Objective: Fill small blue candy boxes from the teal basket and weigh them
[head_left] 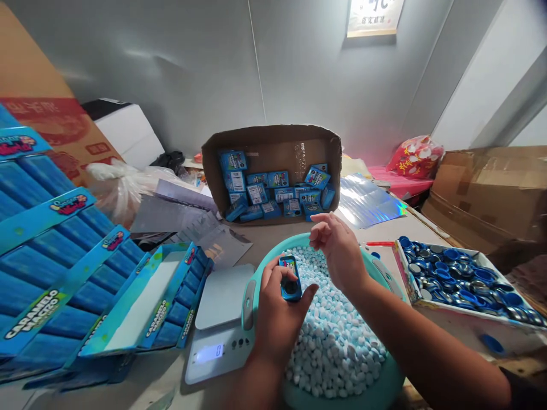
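Note:
A small blue candy box (291,278) with a dark round opening is in my left hand (282,296), fingers and thumb wrapped around its sides. It is over the left part of a teal basin (269,247) filled with small white and pale blue candies (337,347). My right hand (335,245) is raised above the far side of the basin, fingers curled together; what they hold, if anything, is hidden. A white digital scale (226,296) stands left of the basin, its display lit.
Blue display cartons (55,250) are stacked at the left. Behind the basin, a cardboard box (273,139) holds several blue boxes. On the right, a shallow white tray (404,273) contains blue and silver round lids. A large cardboard box (491,193) stands at the far right.

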{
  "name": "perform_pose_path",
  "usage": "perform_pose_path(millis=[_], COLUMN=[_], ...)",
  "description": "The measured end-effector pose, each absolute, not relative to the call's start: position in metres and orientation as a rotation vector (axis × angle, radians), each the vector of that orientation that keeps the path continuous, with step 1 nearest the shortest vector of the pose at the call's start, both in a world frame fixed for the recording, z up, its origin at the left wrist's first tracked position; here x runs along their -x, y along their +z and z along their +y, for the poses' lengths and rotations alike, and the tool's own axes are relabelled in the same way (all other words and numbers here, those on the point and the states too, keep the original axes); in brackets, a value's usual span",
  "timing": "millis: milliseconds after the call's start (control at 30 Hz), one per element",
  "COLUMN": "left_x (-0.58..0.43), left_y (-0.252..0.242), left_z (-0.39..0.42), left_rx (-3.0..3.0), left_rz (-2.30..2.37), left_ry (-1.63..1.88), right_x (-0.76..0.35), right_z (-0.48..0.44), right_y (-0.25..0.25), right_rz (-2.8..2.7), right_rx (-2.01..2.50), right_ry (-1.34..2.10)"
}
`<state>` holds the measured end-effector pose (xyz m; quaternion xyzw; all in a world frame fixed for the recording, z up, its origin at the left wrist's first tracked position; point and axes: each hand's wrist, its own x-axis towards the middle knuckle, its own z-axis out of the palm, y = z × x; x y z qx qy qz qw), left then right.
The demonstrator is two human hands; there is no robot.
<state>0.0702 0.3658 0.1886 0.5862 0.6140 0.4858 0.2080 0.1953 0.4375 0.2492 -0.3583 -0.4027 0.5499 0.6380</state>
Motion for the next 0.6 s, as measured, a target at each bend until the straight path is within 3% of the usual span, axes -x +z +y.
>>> perform_pose_path(millis=[133,367,600], left_x=[-0.073,-0.039,0.057], left_y=[0.189,0.203,0.207], left_z=[0.365,0.353,0.353], left_rx=[-1.629,-1.437,-1.343], left_rz=[1.707,1.692,1.975], left_ry=[1.376,1.805,1.796], right_x=[-0.198,-0.208,-0.198], right_z=[0.436,0.431,0.406], right_y=[0.251,0.241,0.238], right_rz=[-1.320,-2.291,-2.875], right_rx=[1.046,1.615,1.208], right_ry=[1.248,0.600,0.735])
